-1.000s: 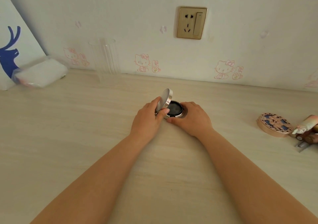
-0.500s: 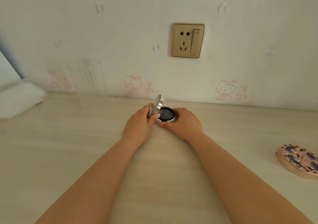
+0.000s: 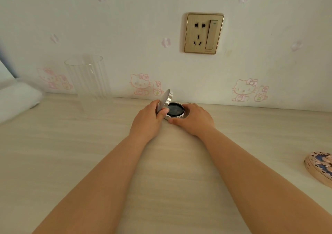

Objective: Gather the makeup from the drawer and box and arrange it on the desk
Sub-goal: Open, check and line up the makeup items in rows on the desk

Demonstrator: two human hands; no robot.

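You have the compact (image 3: 175, 110) sitting on the desk (image 3: 89, 152) close to the wall, just below the socket (image 3: 203, 33). Your left hand (image 3: 149, 121) pinches its raised lid (image 3: 164, 100) between thumb and fingers, tilted up and open, and your right hand (image 3: 195, 118) curls round the base to steady it, thumb at the near rim. Judging by what lies out, the task looks partly done: this compact is placed, and a patterned round case (image 3: 319, 167) rests at the right edge of view, well apart; the drawer and box are out of sight, so you cannot tell how much makeup is left to fetch. The lid probably needs closing or setting before you let go. For room, the wall is just behind the compact, so there is little space to push it further back. A clear ribbed glass (image 3: 88, 79) stands to the left near the wall, and a white pack (image 3: 18, 97) beyond it. The broad bare middle of the desk, near you, gives free space.
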